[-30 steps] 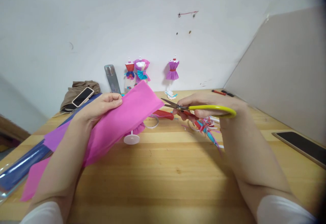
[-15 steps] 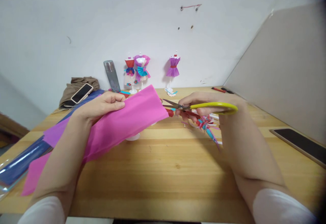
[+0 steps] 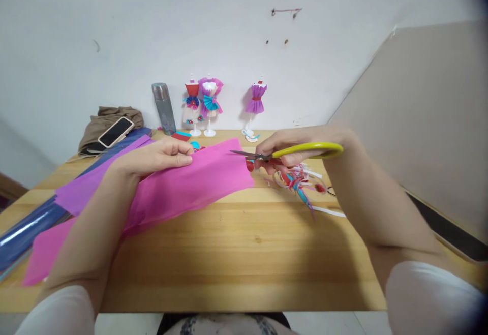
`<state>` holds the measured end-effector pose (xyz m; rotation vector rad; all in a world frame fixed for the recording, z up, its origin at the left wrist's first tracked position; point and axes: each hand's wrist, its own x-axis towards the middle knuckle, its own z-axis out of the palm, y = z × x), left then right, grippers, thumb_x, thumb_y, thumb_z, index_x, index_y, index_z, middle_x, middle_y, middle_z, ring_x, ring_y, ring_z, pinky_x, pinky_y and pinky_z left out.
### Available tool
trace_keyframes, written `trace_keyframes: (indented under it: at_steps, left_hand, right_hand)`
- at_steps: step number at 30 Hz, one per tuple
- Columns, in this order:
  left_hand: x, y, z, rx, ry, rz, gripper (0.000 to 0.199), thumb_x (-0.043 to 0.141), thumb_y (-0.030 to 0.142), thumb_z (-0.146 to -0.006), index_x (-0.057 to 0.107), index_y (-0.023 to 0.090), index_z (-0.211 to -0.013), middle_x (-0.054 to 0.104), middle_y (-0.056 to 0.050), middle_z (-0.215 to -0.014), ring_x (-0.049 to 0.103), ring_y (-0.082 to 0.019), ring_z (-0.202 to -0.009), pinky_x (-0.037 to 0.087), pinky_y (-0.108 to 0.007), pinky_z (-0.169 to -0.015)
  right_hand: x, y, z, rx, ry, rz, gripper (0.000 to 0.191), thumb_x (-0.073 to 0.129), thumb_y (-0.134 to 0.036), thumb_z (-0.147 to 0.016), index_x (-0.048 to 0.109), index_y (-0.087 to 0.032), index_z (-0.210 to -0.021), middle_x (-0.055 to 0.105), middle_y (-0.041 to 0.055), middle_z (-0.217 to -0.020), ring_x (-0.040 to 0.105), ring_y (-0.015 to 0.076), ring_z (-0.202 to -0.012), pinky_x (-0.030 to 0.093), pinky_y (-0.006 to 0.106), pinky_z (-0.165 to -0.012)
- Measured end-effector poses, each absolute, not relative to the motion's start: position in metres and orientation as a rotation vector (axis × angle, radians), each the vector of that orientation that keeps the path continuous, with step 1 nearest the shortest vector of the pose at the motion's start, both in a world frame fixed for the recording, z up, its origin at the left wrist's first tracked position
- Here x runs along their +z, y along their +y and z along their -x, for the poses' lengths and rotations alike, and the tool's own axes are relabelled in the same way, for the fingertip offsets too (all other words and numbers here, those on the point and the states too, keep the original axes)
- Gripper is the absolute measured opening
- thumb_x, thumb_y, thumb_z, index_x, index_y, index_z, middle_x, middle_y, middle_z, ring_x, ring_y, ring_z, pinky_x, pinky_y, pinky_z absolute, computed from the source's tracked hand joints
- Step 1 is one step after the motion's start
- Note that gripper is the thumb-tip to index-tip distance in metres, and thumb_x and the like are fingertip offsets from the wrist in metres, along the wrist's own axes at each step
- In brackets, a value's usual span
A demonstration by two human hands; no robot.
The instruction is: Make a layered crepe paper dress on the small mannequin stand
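My left hand (image 3: 163, 156) is closed on the upper edge of a long pink sheet (image 3: 198, 182), thumb on top. The sheet slants from the lower left to its free right end at mid-table. In my right hand (image 3: 293, 147) are scissors with yellow handles (image 3: 308, 148). Their blades point left, and one lies across the upper right corner of the sheet. Behind my right hand, partly hidden, is a tangle of coloured strips and scraps (image 3: 301, 182).
Small dressed mannequins (image 3: 256, 98) and a grey bottle (image 3: 164, 109) stand by the wall. At left are brown cloth (image 3: 110, 119), a phone (image 3: 116, 132), purple sheet (image 3: 84, 187) and blue roll (image 3: 34, 228). Another phone (image 3: 450, 225) lies at right.
The scissors have moved left, so that a blade now overlaps the sheet's corner. The sheet's right end sits lower and flatter. The view has shifted slightly.
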<state>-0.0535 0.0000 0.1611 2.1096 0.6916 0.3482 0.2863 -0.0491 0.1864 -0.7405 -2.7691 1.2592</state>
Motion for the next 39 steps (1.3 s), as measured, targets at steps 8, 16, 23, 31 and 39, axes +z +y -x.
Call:
trace_keyframes:
  at_steps: [8,16,23,31,39]
  left_hand:
    - [0.156,0.004,0.052,0.328,0.679,-2.107,0.031,0.060,0.040,-0.088,0.051,0.017,-0.068,0.044,0.003,-0.069,0.041,-0.010,-0.063,0.034,-0.021,-0.057]
    - [0.157,0.002,0.048,0.282,0.671,-2.093,0.029,0.062,0.040,-0.082,0.050,0.018,-0.068,0.043,0.003,-0.069,0.040,-0.010,-0.062,0.035,-0.021,-0.058]
    - [0.159,0.001,0.048,0.289,0.649,-2.100,0.030,0.062,0.038,-0.083,0.048,0.017,-0.066,0.040,0.004,-0.067,0.036,-0.009,-0.061,0.032,-0.020,-0.056]
    - [0.159,-0.001,0.048,0.350,0.682,-2.088,0.031,0.063,0.041,-0.082,0.049,0.018,-0.066,0.044,0.002,-0.068,0.042,-0.010,-0.062,0.037,-0.021,-0.058]
    - [0.160,0.001,0.053,0.381,0.655,-2.098,0.033,0.065,0.041,-0.083,0.052,0.017,-0.065,0.044,0.003,-0.066,0.041,-0.009,-0.061,0.035,-0.020,-0.055]
  right_hand:
    - [0.195,-0.041,-0.285,1.324,-2.805,0.867,0.054,0.049,-0.062,-0.098,0.061,-0.012,-0.111,0.060,0.0036,-0.080,0.055,0.0113,-0.065,0.044,0.021,-0.054]
    - [0.214,-0.040,-0.277,1.394,-2.866,0.900,0.060,0.048,-0.071,-0.094,0.061,-0.013,-0.103,0.061,0.0046,-0.082,0.056,0.0126,-0.071,0.042,0.021,-0.055]
    - [0.219,-0.045,-0.275,1.431,-2.810,0.974,0.057,0.055,-0.068,-0.093,0.062,-0.012,-0.102,0.062,0.0039,-0.082,0.052,0.0115,-0.069,0.040,0.023,-0.056]
    - [0.217,-0.046,-0.272,1.470,-2.790,0.942,0.052,0.055,-0.065,-0.095,0.061,-0.014,-0.101,0.057,0.0019,-0.079,0.048,0.0113,-0.068,0.038,0.023,-0.054]
    - [0.219,-0.048,-0.269,1.412,-2.817,0.904,0.047,0.057,-0.063,-0.094,0.062,-0.016,-0.099,0.054,-0.0001,-0.076,0.046,0.0114,-0.066,0.038,0.023,-0.056]
